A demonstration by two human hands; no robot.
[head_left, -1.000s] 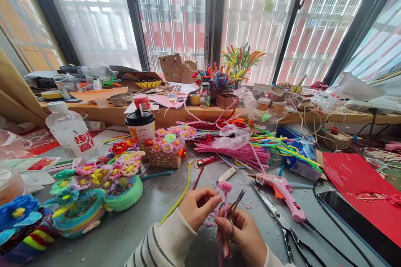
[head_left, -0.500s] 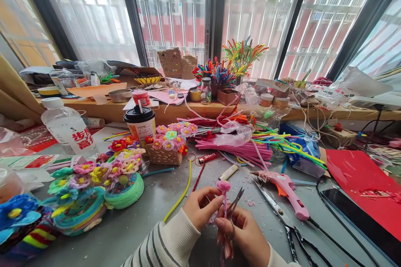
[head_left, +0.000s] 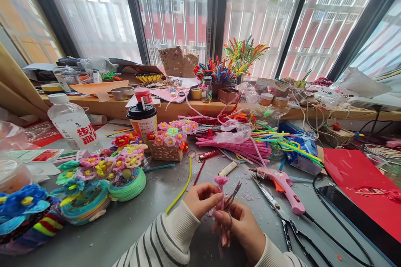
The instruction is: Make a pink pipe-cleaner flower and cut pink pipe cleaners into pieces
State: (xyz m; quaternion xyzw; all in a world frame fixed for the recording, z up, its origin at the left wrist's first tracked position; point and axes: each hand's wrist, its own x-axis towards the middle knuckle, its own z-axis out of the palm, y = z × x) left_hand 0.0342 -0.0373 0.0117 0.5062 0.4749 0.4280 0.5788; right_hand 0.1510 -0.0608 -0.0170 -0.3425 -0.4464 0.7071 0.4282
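Note:
Between my thumb and fingers, my left hand (head_left: 202,200) pinches a pink pipe-cleaner flower (head_left: 221,181) just below its fuzzy head. Its pink stem runs down past the fingers. My right hand (head_left: 242,227) is closed around the handles of small scissors (head_left: 233,198), blades pointing up and slightly parted beside the flower. The lower stem passes by the right fingers; whether they also grip it I cannot tell. Small pink clippings dot the grey table (head_left: 131,225) around both hands.
A pink glue gun (head_left: 285,187) and large shears (head_left: 275,206) lie to the right, near a black phone (head_left: 354,221). Pink pipe cleaners (head_left: 232,146) are heaped ahead. Flower pots (head_left: 128,185), a water bottle (head_left: 73,123) and a lidded cup (head_left: 142,121) stand left.
Both hands have shifted slightly left and down in the view. The flower's head has turned a little, and the scissors remain beside it. The whole scene has also shifted slightly.

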